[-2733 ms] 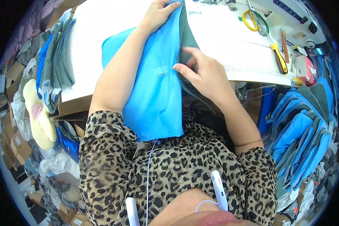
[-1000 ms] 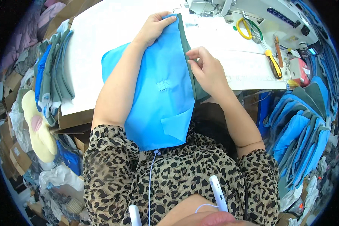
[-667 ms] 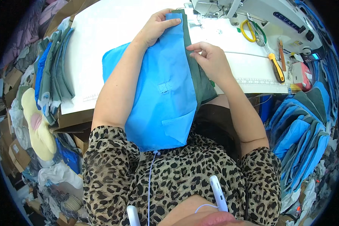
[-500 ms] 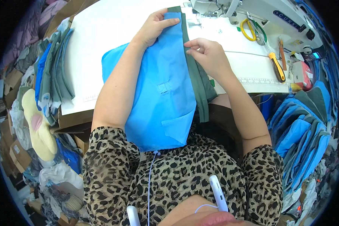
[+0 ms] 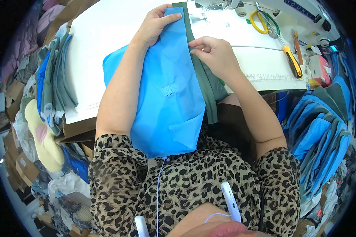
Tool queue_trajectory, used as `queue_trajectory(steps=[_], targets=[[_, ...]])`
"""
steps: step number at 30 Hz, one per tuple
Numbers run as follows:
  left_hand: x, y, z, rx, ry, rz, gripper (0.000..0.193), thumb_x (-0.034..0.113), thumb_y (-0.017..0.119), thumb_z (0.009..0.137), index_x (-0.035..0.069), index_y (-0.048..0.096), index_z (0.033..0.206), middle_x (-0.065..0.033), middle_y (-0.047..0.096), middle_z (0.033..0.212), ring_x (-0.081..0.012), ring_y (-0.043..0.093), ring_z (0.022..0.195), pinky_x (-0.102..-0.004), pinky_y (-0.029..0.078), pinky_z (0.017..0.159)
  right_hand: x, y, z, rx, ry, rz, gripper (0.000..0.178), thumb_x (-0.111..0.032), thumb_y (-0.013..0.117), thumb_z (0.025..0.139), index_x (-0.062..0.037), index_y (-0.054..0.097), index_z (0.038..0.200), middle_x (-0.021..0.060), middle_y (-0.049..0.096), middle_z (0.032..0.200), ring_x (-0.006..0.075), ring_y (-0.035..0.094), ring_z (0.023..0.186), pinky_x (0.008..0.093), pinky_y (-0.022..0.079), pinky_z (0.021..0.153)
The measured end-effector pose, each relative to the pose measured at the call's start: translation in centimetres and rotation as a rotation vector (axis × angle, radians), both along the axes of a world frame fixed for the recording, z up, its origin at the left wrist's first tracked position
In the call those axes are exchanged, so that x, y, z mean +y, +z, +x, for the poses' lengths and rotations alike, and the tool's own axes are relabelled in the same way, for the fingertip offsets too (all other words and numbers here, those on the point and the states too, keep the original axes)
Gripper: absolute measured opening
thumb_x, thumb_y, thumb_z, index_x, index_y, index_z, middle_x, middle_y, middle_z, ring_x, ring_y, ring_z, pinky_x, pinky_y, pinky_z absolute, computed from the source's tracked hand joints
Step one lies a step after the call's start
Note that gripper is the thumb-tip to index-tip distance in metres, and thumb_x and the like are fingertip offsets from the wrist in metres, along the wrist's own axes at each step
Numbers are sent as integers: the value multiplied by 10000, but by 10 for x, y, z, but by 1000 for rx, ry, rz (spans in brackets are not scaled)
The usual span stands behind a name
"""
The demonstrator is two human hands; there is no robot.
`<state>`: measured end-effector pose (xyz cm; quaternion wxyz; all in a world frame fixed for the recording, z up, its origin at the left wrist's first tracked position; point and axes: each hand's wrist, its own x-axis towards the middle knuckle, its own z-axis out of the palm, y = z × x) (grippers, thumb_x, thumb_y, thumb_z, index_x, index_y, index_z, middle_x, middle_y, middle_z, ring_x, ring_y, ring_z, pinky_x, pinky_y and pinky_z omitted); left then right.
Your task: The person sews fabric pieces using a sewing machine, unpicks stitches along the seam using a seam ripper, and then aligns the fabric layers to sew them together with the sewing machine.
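Observation:
A bright blue fabric piece (image 5: 158, 118) hangs from the white table over its near edge toward my lap. Dark green fabric (image 5: 203, 79) lies along its right edge, showing as a strip up to the top. My left hand (image 5: 156, 24) grips the upper end of both layers, thumb on the blue side and fingers behind. Lower on the same edge, my right hand (image 5: 213, 53) pinches the layers between thumb and fingertips. A small stitched square patch sits mid-piece on the blue cloth.
A sewing machine (image 5: 304, 15) stands at the back right. Yellow-and-green-handled scissors (image 5: 261, 21), a yellow-black screwdriver (image 5: 292, 62) and a pink box (image 5: 319, 70) lie right. Folded green and blue fabric (image 5: 57, 75) hangs left; a blue-green fabric stack (image 5: 318, 134) is at right.
The view has shifted slightly, so the table things sit a little higher. Both hands keep their holds on the fabric, with hardly any movement along its edge.

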<state>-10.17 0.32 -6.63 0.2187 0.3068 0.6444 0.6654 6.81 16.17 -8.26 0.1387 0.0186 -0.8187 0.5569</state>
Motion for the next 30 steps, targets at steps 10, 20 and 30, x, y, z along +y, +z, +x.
queue_trajectory(steps=[10, 20, 30], targets=[[-4, -4, -6, 12, -4, -1, 186, 131, 692, 874, 62, 662, 1044, -24, 693, 927, -79, 638, 815, -232, 527, 752, 4, 5, 3, -79, 25, 49, 240, -149, 653, 811, -79, 729, 1028, 94, 716, 854, 196, 646, 725, 320, 515, 697], [9, 3, 5, 44, 111, -22, 348, 60, 645, 839, 2, 634, 1182, -77, 680, 1057, -145, 618, 919, -277, 485, 844, 30, 4, -17, 68, -44, 113, 292, -265, 692, 844, -52, 670, 1042, 71, 685, 851, 161, 594, 662, 298, 496, 658], [13, 8, 7, 65, 166, -26, 323, 85, 663, 844, 6, 640, 1157, -91, 686, 1045, -148, 634, 900, -271, 498, 829, 31, 0, -21, -206, 255, -131, 520, -114, 736, 823, -27, 479, 1267, 55, 623, 767, 115, 562, 630, 254, 452, 569]])
